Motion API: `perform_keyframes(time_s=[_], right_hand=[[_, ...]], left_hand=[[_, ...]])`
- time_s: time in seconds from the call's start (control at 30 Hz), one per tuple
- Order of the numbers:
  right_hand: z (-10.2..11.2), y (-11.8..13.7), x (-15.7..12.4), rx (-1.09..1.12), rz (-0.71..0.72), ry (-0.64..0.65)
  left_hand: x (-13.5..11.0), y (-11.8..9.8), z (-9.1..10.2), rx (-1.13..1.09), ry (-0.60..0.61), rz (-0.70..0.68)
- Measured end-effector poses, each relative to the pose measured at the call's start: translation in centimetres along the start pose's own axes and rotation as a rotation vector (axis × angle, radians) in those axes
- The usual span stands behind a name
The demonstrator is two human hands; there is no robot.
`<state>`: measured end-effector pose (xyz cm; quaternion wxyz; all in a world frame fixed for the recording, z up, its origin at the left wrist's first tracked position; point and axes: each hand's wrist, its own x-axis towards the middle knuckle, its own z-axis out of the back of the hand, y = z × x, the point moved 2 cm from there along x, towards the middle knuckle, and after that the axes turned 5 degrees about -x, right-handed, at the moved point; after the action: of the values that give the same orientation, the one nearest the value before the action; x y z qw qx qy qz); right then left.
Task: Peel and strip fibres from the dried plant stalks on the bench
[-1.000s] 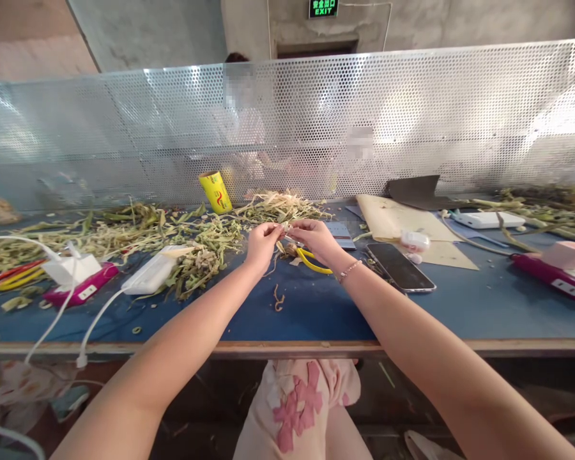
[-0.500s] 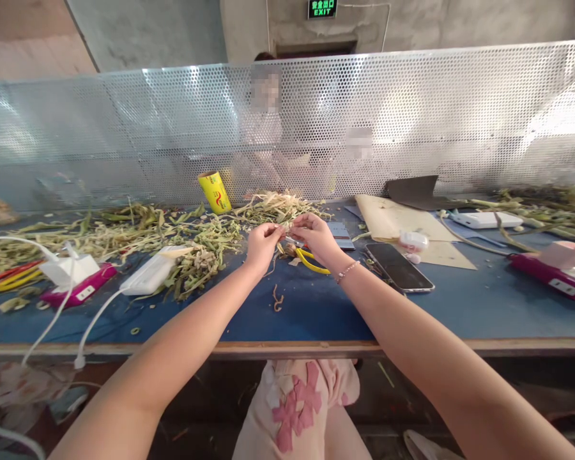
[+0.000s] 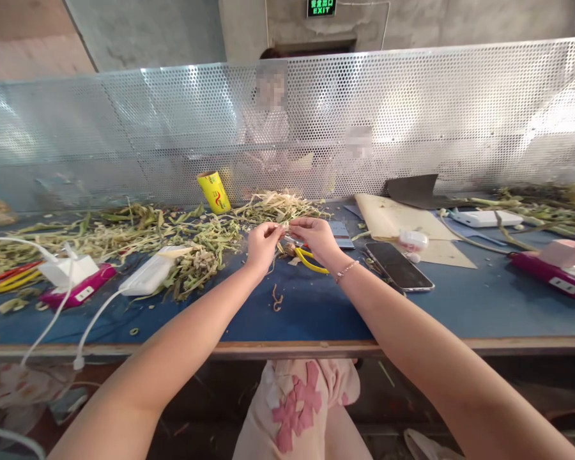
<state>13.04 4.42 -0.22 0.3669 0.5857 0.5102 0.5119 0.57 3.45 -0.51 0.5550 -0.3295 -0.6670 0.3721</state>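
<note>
Over the middle of the blue table, my left hand (image 3: 262, 246) and my right hand (image 3: 315, 236) meet at the fingertips. Between them is a small pale piece (image 3: 285, 225), too small to name, with the fingers of both hands pinched around it. Just below my right hand lies a yellow loop-shaped handle (image 3: 311, 262) with a bit of red, partly hidden by that hand. A flat grey-blue object (image 3: 341, 235) rests behind my right wrist. Heaped dried stalks and leaves (image 3: 211, 236) lie left of and behind my hands.
A yellow tube (image 3: 214, 192) leans by the perforated metal screen (image 3: 172, 128), behind which a person sits. To the right are a phone (image 3: 400, 267), a white case (image 3: 413, 241) and beige card (image 3: 388, 218). Cabled power strips (image 3: 84, 291) (image 3: 551, 271) and a white box (image 3: 153, 271) flank me.
The fingers of my right hand have straightened slightly and shifted left against the left fingertips, and the pale piece shows more clearly. The person behind the screen has moved a little right.
</note>
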Motion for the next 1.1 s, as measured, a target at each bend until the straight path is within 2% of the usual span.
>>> perform_keyframes(time_s=[0.23, 0.37, 0.5, 0.67, 0.97, 1.1], right_hand=[[-0.32, 0.01, -0.23, 0.060, -0.031, 0.058], [-0.22, 0.00, -0.23, 0.053, -0.003, 0.074], [-0.09, -0.04, -0.04, -0.049, 0.102, 0.047], [-0.20, 0.09, -0.06, -0.141, 0.192, 0.040], [-0.27, 0.69, -0.50, -0.088, 0.136, 0.088], [-0.25, 0.48, -0.30, -0.058, 0.083, 0.125]], left_hand=[[-0.07, -0.32, 0.25, 0.133, 0.042, -0.108], [0.01, 0.13, -0.08, -0.031, 0.020, -0.007], [0.03, 0.39, -0.43, -0.236, -0.006, 0.122], [-0.02, 0.02, -0.63, -0.363, 0.033, 0.190], [0.13, -0.44, -0.61, -0.430, 0.117, 0.231], [0.19, -0.10, -0.55, -0.423, 0.106, 0.229]])
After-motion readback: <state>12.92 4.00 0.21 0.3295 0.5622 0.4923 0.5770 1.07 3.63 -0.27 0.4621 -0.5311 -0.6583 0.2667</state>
